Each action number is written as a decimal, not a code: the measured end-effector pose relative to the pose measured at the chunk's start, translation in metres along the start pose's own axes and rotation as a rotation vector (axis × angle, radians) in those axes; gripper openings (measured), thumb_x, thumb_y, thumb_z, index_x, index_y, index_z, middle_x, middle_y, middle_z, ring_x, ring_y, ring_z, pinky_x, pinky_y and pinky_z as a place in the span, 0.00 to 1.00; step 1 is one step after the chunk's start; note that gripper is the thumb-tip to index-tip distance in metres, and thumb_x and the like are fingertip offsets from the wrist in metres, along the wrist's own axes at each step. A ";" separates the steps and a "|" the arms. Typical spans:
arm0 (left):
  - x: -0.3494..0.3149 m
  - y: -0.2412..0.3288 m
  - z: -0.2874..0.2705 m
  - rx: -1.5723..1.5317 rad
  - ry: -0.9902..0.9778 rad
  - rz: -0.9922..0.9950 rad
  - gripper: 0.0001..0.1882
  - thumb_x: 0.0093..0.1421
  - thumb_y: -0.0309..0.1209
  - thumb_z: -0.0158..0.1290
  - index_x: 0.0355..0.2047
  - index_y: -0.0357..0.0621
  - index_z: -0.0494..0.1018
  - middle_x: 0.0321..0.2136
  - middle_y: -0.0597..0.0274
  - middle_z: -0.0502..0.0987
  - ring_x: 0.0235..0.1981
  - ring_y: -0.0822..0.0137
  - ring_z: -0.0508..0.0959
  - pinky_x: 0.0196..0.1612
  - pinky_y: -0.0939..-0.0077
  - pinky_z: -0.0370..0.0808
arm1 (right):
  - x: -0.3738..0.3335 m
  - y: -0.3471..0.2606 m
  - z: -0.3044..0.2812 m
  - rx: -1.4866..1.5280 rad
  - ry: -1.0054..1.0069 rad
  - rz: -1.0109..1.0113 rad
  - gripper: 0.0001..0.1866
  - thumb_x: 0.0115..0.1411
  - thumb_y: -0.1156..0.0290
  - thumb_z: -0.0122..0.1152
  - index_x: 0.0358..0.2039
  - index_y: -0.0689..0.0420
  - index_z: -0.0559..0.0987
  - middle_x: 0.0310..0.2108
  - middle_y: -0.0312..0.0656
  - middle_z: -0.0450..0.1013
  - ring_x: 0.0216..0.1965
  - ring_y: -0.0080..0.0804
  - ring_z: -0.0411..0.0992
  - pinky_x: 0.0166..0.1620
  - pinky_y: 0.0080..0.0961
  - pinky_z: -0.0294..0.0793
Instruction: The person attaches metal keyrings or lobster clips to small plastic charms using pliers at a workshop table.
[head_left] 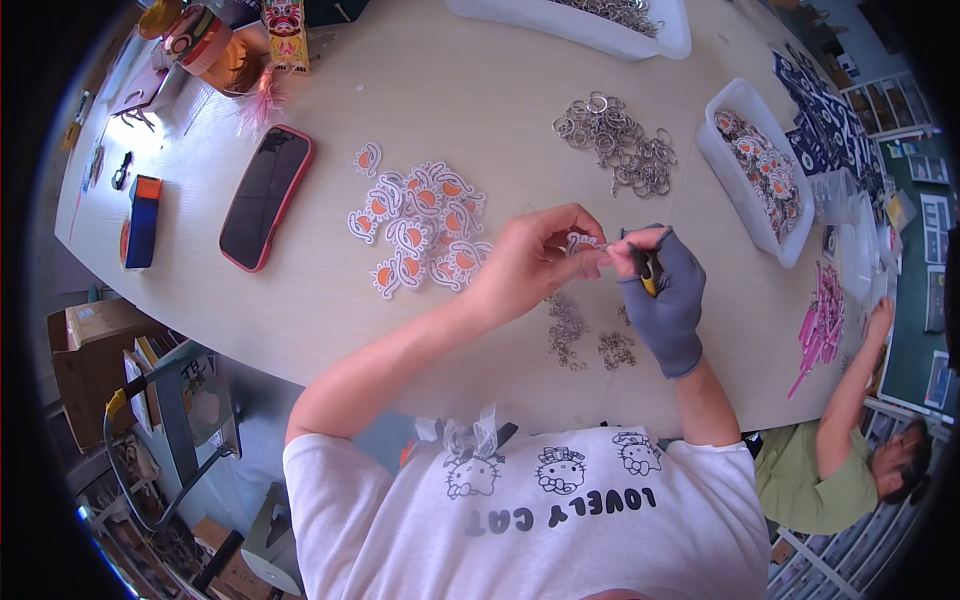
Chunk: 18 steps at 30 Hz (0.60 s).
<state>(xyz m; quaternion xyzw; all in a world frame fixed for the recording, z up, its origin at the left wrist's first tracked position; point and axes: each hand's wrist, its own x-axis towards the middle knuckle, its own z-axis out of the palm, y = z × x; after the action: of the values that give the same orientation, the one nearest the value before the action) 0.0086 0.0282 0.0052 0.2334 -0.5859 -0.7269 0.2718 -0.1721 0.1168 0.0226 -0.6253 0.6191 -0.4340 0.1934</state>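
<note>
My left hand [527, 262] is closed in a pinch on a small white-and-orange printed charm [580, 242] over the middle of the table. My right hand [668, 305] wears a grey fingerless glove and is wrapped round pliers with a black-and-yellow handle [648, 284]. Its fingertips meet the left ones at the charm's edge; what lies between them is too small to make out. Left of my hands lies a pile of similar charms [425, 215]. Small metal chain pieces [566, 325] and tiny metal rings [616, 350] lie below my hands.
Beyond my hands lies a heap of metal key rings [612, 140]. A white bin [712, 150] of charms stands right, another bin [480, 12] at the back. A phone [268, 195] lies left. Pink strips [822, 325] are at right, near a person in green [815, 475].
</note>
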 end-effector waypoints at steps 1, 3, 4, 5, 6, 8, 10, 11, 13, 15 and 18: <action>0.000 0.000 -0.001 0.074 0.025 -0.046 0.07 0.64 0.21 0.59 0.42 0.34 0.76 0.36 0.60 0.80 0.40 0.71 0.84 0.38 0.78 0.83 | 0.002 0.001 0.000 -0.060 -0.008 -0.077 0.09 0.54 0.81 0.65 0.36 0.59 0.78 0.31 0.42 0.77 0.31 0.37 0.76 0.38 0.29 0.75; 0.000 -0.002 -0.002 0.121 0.062 0.036 0.06 0.63 0.21 0.60 0.41 0.34 0.78 0.35 0.60 0.81 0.39 0.71 0.84 0.37 0.78 0.83 | 0.003 0.000 -0.001 -0.054 -0.017 -0.091 0.09 0.54 0.81 0.65 0.36 0.59 0.78 0.31 0.42 0.77 0.31 0.37 0.76 0.38 0.30 0.75; 0.000 -0.003 -0.002 0.167 0.095 0.114 0.06 0.62 0.21 0.61 0.39 0.34 0.80 0.34 0.60 0.82 0.38 0.70 0.84 0.37 0.78 0.83 | 0.003 -0.001 -0.001 -0.049 -0.023 -0.100 0.09 0.55 0.81 0.64 0.36 0.59 0.78 0.31 0.41 0.77 0.31 0.37 0.76 0.37 0.30 0.75; 0.000 -0.003 -0.002 0.165 0.095 0.115 0.06 0.62 0.21 0.61 0.39 0.34 0.80 0.34 0.60 0.82 0.38 0.70 0.84 0.37 0.78 0.83 | 0.005 -0.003 -0.001 -0.051 -0.024 -0.100 0.09 0.55 0.81 0.64 0.36 0.59 0.78 0.31 0.41 0.77 0.31 0.37 0.76 0.37 0.30 0.75; 0.000 -0.004 -0.003 0.279 0.126 0.208 0.05 0.61 0.21 0.61 0.38 0.35 0.81 0.33 0.60 0.82 0.36 0.70 0.84 0.36 0.77 0.83 | 0.008 -0.007 -0.003 -0.023 -0.046 -0.040 0.08 0.55 0.81 0.64 0.36 0.59 0.78 0.30 0.42 0.77 0.31 0.37 0.76 0.37 0.30 0.74; 0.001 -0.005 -0.004 0.392 0.158 0.304 0.04 0.60 0.21 0.62 0.37 0.35 0.82 0.33 0.60 0.82 0.35 0.69 0.84 0.36 0.76 0.83 | 0.017 -0.006 -0.006 0.002 -0.068 0.018 0.08 0.55 0.81 0.64 0.36 0.59 0.79 0.30 0.42 0.77 0.31 0.38 0.76 0.37 0.29 0.74; 0.003 -0.007 -0.007 0.395 0.205 0.312 0.05 0.59 0.22 0.64 0.36 0.36 0.82 0.33 0.60 0.82 0.33 0.67 0.84 0.36 0.75 0.83 | 0.040 0.009 -0.012 -0.150 -0.060 -0.032 0.09 0.56 0.76 0.67 0.38 0.59 0.79 0.32 0.42 0.76 0.33 0.41 0.76 0.39 0.33 0.74; 0.002 -0.005 -0.007 0.393 0.202 0.315 0.05 0.59 0.22 0.64 0.36 0.36 0.82 0.33 0.60 0.82 0.33 0.67 0.84 0.36 0.75 0.83 | 0.053 0.019 -0.016 -0.154 -0.057 -0.032 0.09 0.56 0.76 0.67 0.38 0.59 0.79 0.32 0.42 0.76 0.33 0.41 0.76 0.39 0.33 0.74; 0.003 -0.003 -0.010 0.484 0.231 0.377 0.05 0.59 0.22 0.63 0.36 0.37 0.82 0.33 0.60 0.82 0.34 0.67 0.83 0.36 0.75 0.83 | 0.079 0.047 -0.018 -0.553 -0.053 -0.333 0.12 0.56 0.70 0.70 0.39 0.59 0.79 0.34 0.42 0.76 0.35 0.44 0.76 0.41 0.38 0.73; 0.005 -0.004 -0.009 0.506 0.228 0.409 0.05 0.59 0.21 0.63 0.36 0.37 0.82 0.33 0.60 0.82 0.33 0.66 0.83 0.35 0.74 0.82 | 0.090 0.066 -0.015 -0.607 -0.078 -0.365 0.14 0.56 0.68 0.70 0.39 0.59 0.78 0.35 0.42 0.76 0.36 0.45 0.75 0.42 0.40 0.73; 0.006 -0.004 -0.010 0.560 0.228 0.456 0.05 0.59 0.21 0.63 0.37 0.38 0.82 0.33 0.60 0.82 0.33 0.65 0.83 0.34 0.73 0.81 | 0.095 0.070 -0.014 -0.665 -0.105 -0.414 0.14 0.56 0.67 0.70 0.40 0.59 0.78 0.35 0.42 0.75 0.36 0.46 0.75 0.42 0.41 0.72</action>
<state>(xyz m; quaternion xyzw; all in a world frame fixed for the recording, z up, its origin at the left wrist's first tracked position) 0.0105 0.0177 -0.0013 0.2418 -0.7648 -0.4289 0.4156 -0.2393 0.0202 0.0050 -0.7868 0.5759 -0.2070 -0.0801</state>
